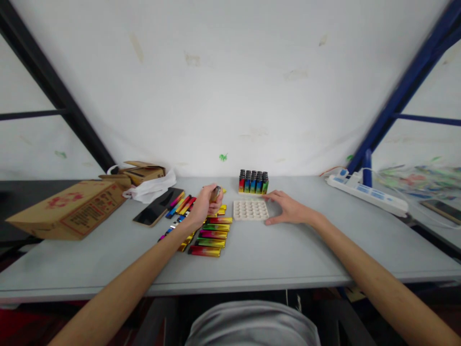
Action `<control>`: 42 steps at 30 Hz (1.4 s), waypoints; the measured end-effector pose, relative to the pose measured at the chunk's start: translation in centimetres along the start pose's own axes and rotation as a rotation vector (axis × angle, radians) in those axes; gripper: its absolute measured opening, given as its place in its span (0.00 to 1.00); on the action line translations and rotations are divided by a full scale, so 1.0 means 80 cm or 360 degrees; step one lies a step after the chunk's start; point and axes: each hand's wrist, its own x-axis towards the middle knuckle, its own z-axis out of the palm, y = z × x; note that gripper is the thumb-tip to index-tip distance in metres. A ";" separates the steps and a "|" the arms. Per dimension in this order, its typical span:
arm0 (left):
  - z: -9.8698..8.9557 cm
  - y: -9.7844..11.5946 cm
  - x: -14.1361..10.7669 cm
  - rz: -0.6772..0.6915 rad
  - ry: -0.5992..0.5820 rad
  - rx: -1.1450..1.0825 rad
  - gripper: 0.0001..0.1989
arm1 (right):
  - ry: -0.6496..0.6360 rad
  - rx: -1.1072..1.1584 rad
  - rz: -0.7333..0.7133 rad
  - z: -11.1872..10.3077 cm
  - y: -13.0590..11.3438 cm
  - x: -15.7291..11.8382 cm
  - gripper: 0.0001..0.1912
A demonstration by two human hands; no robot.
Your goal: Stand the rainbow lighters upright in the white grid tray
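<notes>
Fingers (219, 205) of the left hand (204, 206) are curled tight around what appears to be a single lighter (215, 194); those of the right hand (289, 210) are parted.

Left to right: a printed cardboard box (68, 211), stiff and sharp-edged. Beside it, a thin, crumpled white bag (154, 187). Next, a flat smartphone (153, 210) with a glossy dark face. Then loose lighters (213, 234) lying on the table (284, 254), slim and smooth, their metallic finish shading through red, green, pink and gold. Assessed as light, rigid and somewhat slippery; best gripped at mid-body, between thumb and fingertips. The left hand is above these.

Right of them sits a cream tray (251, 218) with rows of round recesses, apparently moulded, probably light and stiff; opposite edges offer the surest hold. Behind it, upright lighters (253, 183) stand in close rows, black tops uppermost. The right hand is at the tray's right side; contact cannot be confirmed. Far right, a white plastic power strip (367, 192), hard and elongated.
</notes>
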 end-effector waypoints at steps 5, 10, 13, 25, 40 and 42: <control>0.009 0.001 -0.003 0.0089 -0.0079 -0.0009 0.20 | -0.0005 0.0052 -0.0039 0.000 0.002 0.001 0.37; 0.022 -0.005 0.012 0.0404 0.0008 0.0501 0.16 | -0.0008 0.0008 -0.0011 0.003 -0.003 0.003 0.38; 0.030 -0.007 0.033 0.0520 0.0001 0.0716 0.17 | 0.0012 0.0006 0.0006 0.005 -0.005 0.003 0.38; 0.059 -0.027 0.102 0.0484 -0.0129 0.0910 0.16 | 0.0126 0.0098 -0.0023 0.016 0.006 0.007 0.36; 0.068 -0.024 0.102 0.0618 -0.0224 0.1171 0.14 | 0.0131 0.0181 0.0015 0.018 0.004 0.008 0.34; 0.067 -0.026 0.103 0.0644 -0.0235 0.1207 0.14 | 0.0135 0.0175 0.0024 0.019 0.004 0.008 0.34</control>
